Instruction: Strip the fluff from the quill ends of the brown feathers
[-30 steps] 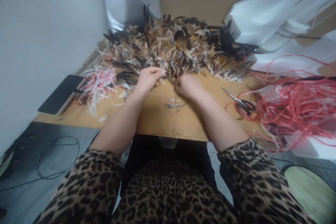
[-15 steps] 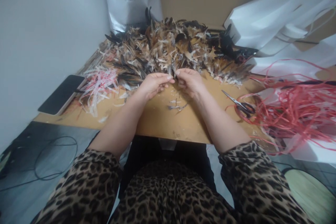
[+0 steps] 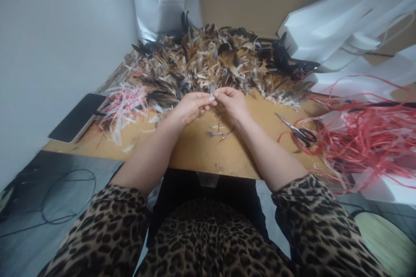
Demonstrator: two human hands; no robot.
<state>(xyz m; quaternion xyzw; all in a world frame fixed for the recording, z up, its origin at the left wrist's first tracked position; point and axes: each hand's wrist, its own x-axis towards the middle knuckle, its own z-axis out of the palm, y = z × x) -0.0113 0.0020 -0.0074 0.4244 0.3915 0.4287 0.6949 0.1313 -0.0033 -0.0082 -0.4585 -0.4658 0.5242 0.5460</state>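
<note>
Hands closed up: left hand and right hand meet, both apparently pinching one small grey feather, near side of brown-and-black feather pile. Likely two-handed feather handling; next needs steady grip.

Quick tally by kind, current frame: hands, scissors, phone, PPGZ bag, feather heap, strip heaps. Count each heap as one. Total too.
Hands: 2 (left hand, right hand)
Scissors: 1
Phone: 1
PPGZ bag: 1
Feather heap: 1
Strip heaps: 2 (pink-and-white heap, red heap)
Total: 8
</note>
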